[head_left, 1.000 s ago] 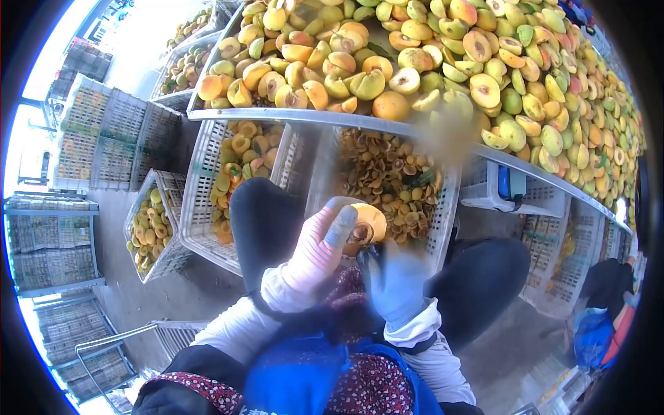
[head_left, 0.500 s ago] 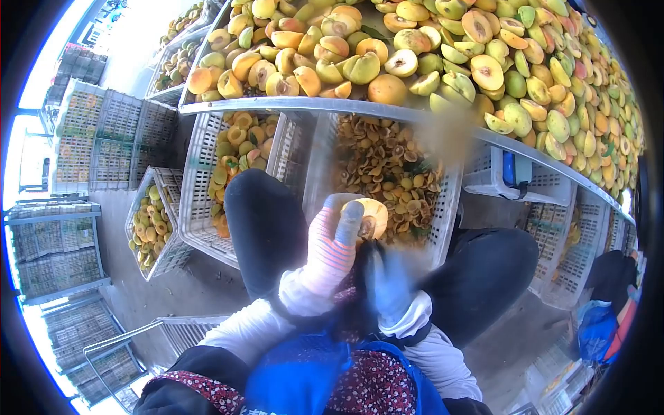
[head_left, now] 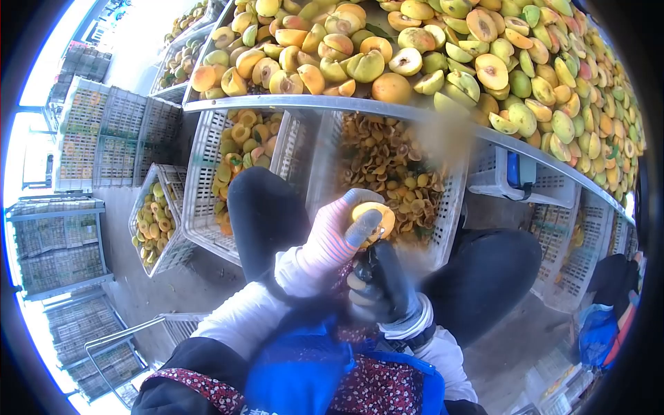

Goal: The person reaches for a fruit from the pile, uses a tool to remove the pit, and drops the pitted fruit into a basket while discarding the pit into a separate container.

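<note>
A: Where was the fruit half (head_left: 384, 216) held?

B: Near the middle of the frame, clamped between the thumb and fingers of the left hand (head_left: 332, 229), which was gloved in striped cloth. The right hand (head_left: 389, 287) was placed just below, its dark-gloved fingers curled; whether anything was gripped there could not be told.

A: What could have been spoiled?

B: If the cut flesh was slippery, the fruit could have been squeezed out and dropped, perhaps into the crate (head_left: 451, 211) right of centre. If a sharp edge was hidden at the right hand, the left thumb could have been nicked, so closely were the hands set.

A: And the textures?

B: Moist-looking orange flesh was partly covered by the thumb. The crate was made of pale, slotted plastic and filled with curled brownish pieces (head_left: 387, 162). Across the upper frame, rounded yellow-green fruit (head_left: 553, 104) was heaped behind a smooth metal edge (head_left: 311, 102).
</note>
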A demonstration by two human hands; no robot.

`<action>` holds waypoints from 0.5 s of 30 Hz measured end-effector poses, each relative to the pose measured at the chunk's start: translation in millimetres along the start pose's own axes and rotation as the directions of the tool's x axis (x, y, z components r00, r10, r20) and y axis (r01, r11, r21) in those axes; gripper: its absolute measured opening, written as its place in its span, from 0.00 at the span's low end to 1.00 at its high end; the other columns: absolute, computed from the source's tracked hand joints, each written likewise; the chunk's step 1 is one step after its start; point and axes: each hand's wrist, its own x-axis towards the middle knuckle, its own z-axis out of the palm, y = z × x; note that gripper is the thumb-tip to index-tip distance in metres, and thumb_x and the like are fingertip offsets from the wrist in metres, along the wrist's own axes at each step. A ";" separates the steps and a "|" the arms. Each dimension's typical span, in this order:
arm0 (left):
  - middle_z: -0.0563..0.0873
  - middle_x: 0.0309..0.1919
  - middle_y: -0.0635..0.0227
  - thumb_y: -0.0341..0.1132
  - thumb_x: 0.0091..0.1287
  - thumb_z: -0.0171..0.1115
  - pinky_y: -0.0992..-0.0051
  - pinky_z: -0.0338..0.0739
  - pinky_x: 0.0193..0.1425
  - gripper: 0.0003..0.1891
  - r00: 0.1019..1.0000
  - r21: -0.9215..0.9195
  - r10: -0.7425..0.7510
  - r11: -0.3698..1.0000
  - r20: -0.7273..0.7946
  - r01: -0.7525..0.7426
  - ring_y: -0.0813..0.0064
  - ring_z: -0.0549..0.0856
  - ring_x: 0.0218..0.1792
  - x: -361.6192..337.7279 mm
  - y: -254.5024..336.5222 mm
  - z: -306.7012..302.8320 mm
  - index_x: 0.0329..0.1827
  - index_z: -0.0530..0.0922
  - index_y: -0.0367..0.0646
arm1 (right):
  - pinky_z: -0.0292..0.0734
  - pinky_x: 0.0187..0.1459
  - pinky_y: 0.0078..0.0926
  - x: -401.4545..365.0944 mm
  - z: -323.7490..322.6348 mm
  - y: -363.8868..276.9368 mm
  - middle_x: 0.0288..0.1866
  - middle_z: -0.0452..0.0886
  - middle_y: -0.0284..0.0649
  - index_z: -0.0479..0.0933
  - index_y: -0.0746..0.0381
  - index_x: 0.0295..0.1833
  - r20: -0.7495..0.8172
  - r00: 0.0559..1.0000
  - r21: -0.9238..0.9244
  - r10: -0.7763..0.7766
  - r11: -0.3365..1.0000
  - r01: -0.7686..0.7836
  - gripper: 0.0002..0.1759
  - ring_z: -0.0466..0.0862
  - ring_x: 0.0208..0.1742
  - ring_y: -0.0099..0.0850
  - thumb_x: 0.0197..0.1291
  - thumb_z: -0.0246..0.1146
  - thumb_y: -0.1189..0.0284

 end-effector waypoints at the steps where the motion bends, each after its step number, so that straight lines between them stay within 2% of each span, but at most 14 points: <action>1: 0.83 0.39 0.69 0.48 0.68 0.61 0.79 0.75 0.46 0.20 1.000 -0.004 0.014 1.000 -0.012 -0.014 0.83 0.79 0.39 -0.8 -2.1 0.5 0.52 0.76 0.39 | 0.51 0.10 0.19 1.9 -3.3 0.6 0.18 0.62 0.28 0.71 0.57 0.38 0.068 0.998 0.060 0.013 0.998 -0.017 0.27 0.58 0.11 0.19 0.70 0.43 0.43; 3: 0.83 0.38 0.69 0.48 0.68 0.61 0.79 0.75 0.44 0.21 0.998 -0.012 0.040 0.999 -0.040 -0.040 0.83 0.79 0.38 -2.4 -7.9 1.1 0.51 0.76 0.39 | 0.52 0.11 0.18 4.8 -6.9 2.9 0.19 0.63 0.28 0.71 0.57 0.39 0.202 0.979 0.175 0.030 0.982 -0.066 0.27 0.58 0.11 0.18 0.70 0.43 0.44; 6: 0.82 0.38 0.69 0.47 0.69 0.60 0.79 0.75 0.45 0.19 0.999 -0.113 -0.049 0.992 0.019 0.051 0.83 0.79 0.39 -0.7 -13.4 -0.3 0.51 0.76 0.39 | 0.53 0.11 0.17 7.9 -4.1 4.6 0.19 0.62 0.28 0.71 0.58 0.41 0.371 0.928 0.346 0.039 0.921 -0.178 0.28 0.57 0.11 0.17 0.70 0.43 0.44; 9: 0.82 0.38 0.70 0.46 0.70 0.59 0.79 0.75 0.46 0.18 0.995 0.010 -0.065 0.998 0.078 0.065 0.84 0.79 0.39 4.4 -25.6 -3.0 0.51 0.77 0.39 | 0.53 0.11 0.16 4.4 -9.7 5.8 0.19 0.62 0.28 0.71 0.58 0.41 0.299 0.954 0.390 0.029 0.909 -0.149 0.28 0.58 0.11 0.16 0.70 0.43 0.44; 12: 0.82 0.38 0.70 0.44 0.70 0.58 0.78 0.75 0.47 0.16 0.992 0.139 -0.089 0.987 0.092 0.076 0.82 0.79 0.39 2.8 -37.9 -7.4 0.50 0.77 0.40 | 0.53 0.11 0.16 3.1 -25.3 5.6 0.20 0.62 0.28 0.71 0.59 0.42 0.078 0.997 0.106 -0.012 0.994 0.003 0.27 0.59 0.12 0.16 0.70 0.44 0.44; 13: 0.82 0.38 0.70 0.44 0.70 0.58 0.77 0.75 0.46 0.16 0.992 0.182 -0.087 0.981 0.092 0.069 0.82 0.79 0.39 2.8 -37.7 -8.9 0.50 0.77 0.40 | 0.53 0.11 0.16 3.8 -25.7 6.1 0.19 0.62 0.28 0.70 0.59 0.42 0.098 0.995 0.130 0.003 0.991 -0.016 0.27 0.59 0.12 0.16 0.70 0.44 0.45; 15: 0.83 0.38 0.70 0.44 0.70 0.58 0.77 0.76 0.45 0.16 0.992 0.338 0.067 0.936 0.106 -0.100 0.81 0.80 0.38 2.7 -29.2 -13.1 0.50 0.76 0.40 | 0.53 0.11 0.15 6.5 -25.6 7.8 0.19 0.62 0.28 0.70 0.59 0.43 0.139 0.990 0.177 0.036 0.982 -0.060 0.27 0.60 0.12 0.16 0.71 0.44 0.45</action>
